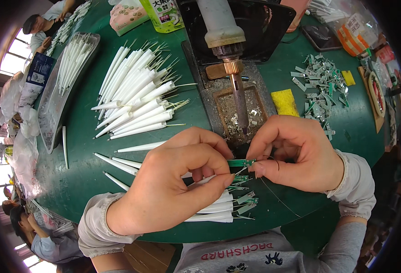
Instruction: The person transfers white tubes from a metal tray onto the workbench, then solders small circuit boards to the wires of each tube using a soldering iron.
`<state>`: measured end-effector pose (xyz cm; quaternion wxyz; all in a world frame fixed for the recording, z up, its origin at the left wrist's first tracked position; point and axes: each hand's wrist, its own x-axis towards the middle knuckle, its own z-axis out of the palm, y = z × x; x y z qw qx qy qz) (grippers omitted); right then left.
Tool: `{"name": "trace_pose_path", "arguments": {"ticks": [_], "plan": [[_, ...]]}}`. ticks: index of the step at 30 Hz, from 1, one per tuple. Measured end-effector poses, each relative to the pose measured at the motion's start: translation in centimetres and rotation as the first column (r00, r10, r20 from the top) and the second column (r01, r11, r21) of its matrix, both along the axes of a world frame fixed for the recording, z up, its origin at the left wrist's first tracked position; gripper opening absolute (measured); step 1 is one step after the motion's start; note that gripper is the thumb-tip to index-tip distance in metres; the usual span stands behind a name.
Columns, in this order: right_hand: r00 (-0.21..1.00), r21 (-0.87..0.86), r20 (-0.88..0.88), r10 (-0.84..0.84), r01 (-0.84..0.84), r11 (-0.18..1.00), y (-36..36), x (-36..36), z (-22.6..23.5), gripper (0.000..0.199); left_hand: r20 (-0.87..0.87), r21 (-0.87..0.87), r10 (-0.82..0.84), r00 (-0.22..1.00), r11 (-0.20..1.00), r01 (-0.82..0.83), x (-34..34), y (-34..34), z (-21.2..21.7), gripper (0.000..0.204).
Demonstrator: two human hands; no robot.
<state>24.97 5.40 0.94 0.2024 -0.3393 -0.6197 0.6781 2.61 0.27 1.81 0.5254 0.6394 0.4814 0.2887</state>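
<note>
Under the soldering iron (240, 100), my two hands meet near the table's front edge. My left hand (168, 177) is closed, its fingertips at the left end of a small green circuit board (239, 162). Pinched at the board's other end are the thumb and forefinger of my right hand (296, 152). A thin wire (279, 199) trails from below the right fingers onto the table; its upper end is hard to make out. Beneath my left hand lie several white tapered tubes (216, 216) with green boards at their ends, partly hidden.
A pile of white tubes with wires (137, 91) lies at left, beside a clear tray (50, 123). A soldering stand (205, 100) and yellow sponge (284, 102) stand ahead. Loose circuit boards (323, 82) are scattered at right. Other people sit at far left.
</note>
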Motion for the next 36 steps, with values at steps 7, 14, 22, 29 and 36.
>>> {"name": "trace_pose_path", "arguments": {"ticks": [7, 14, 22, 29, 36], "plan": [[1.0, 0.022, -0.001, 0.0, 0.0, 1.0, -0.02, 0.03, -0.22, 0.011, 0.007, 0.03, 0.004, 1.0, 1.0, -0.004, -0.05, -0.1, -0.24, 0.008], [1.0, 0.064, 0.008, -0.02, 0.019, 0.998, -0.11, -0.06, -0.16, 0.011, 0.013, 0.032, 0.012, 1.0, 0.999, -0.013, 0.05, -0.18, -0.26, 0.008], [0.992, 0.119, 0.077, 0.104, -0.112, 0.987, 0.23, 0.18, 0.51, 0.014, 0.012, 0.009, 0.024, 1.0, 1.0, -0.024, 0.09, -0.21, -0.37, 0.007], [0.994, -0.013, 0.058, 0.094, -0.093, 0.996, 0.46, 0.24, 0.4, 0.015, 0.057, -0.005, 0.024, 0.998, 1.0, -0.024, -0.14, -0.03, -0.83, 0.007], [0.996, -0.092, -0.004, 0.086, -0.086, 0.992, 0.57, 0.14, 0.19, 0.016, 0.276, -0.192, 0.116, 0.954, 0.979, -0.064, 0.27, -0.19, -0.71, 0.004]]}}
